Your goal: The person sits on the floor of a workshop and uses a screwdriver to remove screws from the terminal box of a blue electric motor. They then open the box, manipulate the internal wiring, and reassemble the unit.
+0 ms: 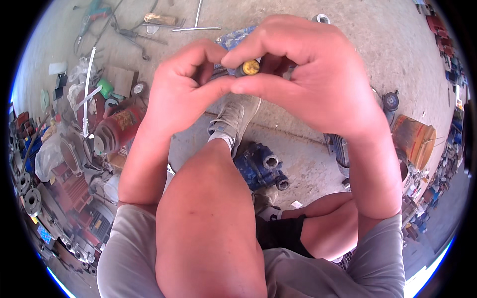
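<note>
Both my hands are raised in front of me, their thumb tips meeting around a small dark cylinder with a yellow end (251, 67). My right hand (313, 69) pinches it between bent forefinger and thumb. Fingers curled, my left hand (191, 82) grips it from the other side, with the thumb pressed below. Only the yellow end faces me clearly; the rest of the cylinder is hidden by fingers. Behind the hands, partly covered, lies a blue and white patterned thing (233, 38) on the floor.
A blue metal pump-like casting (261, 166) sits beside my shoe (233, 119). At left are a red cylinder (119, 126), a green tool (106, 88) and piled metal parts. An orange bucket (415, 141) lies at right. Farther off are a power drill (94, 15) and a wooden-handled tool (160, 19).
</note>
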{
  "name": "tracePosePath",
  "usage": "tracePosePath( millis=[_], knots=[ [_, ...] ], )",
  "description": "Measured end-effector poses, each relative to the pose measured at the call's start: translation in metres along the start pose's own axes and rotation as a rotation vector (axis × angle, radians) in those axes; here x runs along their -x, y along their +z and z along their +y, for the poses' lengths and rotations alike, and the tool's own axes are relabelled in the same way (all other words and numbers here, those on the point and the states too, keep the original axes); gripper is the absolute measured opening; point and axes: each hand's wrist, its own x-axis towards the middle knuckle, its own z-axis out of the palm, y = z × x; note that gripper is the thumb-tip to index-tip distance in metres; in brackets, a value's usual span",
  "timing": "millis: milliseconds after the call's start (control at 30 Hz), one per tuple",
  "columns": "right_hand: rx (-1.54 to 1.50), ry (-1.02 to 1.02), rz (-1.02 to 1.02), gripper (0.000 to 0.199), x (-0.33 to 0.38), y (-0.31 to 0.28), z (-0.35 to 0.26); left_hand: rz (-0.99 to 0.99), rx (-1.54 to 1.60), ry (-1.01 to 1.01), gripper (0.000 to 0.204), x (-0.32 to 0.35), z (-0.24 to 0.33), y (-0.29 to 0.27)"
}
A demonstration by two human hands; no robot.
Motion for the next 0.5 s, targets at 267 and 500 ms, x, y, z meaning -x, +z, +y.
tracePosePath(
  millis=[267, 500],
  knots=[
    [-0.072, -0.020, 0.063, 0.030, -0.004, 0.009, 0.006, 0.420, 0.290, -0.201, 0.024, 0.000, -0.017, -0.003],
    [-0.040, 0.223, 0.163, 0.030, 0.005, 0.019, -0.001, 0.220, 0.319, -0.306, 0.030, 0.007, -0.035, -0.005]
  ],
)
